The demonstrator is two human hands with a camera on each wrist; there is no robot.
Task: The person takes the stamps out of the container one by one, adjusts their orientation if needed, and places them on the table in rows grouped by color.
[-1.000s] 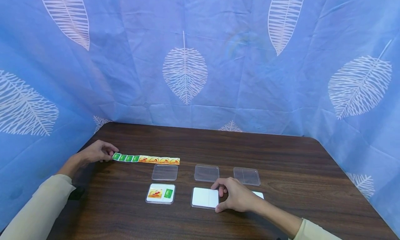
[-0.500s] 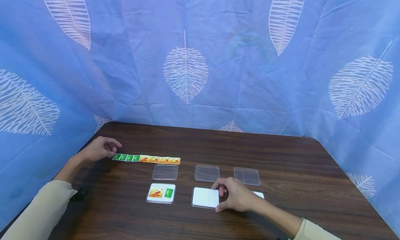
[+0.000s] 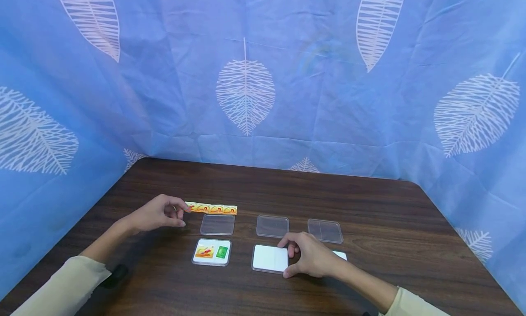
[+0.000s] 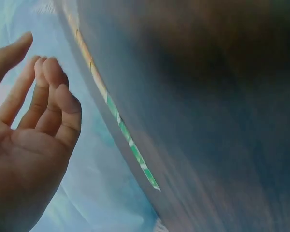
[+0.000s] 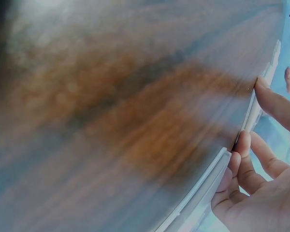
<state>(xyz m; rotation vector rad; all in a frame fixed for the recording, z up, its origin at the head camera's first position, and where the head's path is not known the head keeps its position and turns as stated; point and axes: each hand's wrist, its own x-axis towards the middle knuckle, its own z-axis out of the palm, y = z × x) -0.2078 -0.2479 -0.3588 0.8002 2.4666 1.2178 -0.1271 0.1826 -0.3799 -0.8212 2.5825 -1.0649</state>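
Note:
My left hand (image 3: 158, 213) is held over the left part of a row of stamps, fingers loosely bent with nothing between them. In the head view it hides the green stamps (image 4: 130, 142), which the left wrist view shows lying in line with the orange stamps (image 3: 215, 209). My right hand (image 3: 310, 256) grips the middle clear plastic case (image 3: 270, 259) by its right side, thumb at the near corner and index finger at the far one. A white card lies in that case. To its left, another case (image 3: 207, 242) holds an orange stamp and a green stamp on white.
Behind the cases, three clear lids lie flat: a left lid (image 3: 218, 224), a middle lid (image 3: 273, 226) and a right lid (image 3: 325, 230). A third white piece (image 3: 340, 255) shows partly behind my right hand. A blue leaf-patterned cloth (image 3: 312, 92) hangs around the dark wooden table (image 3: 370, 206).
My left hand has left the far-left green stamp and moved right and nearer, hand empty, now covering the green stamps in the head view. The right hand has stayed at the middle case.

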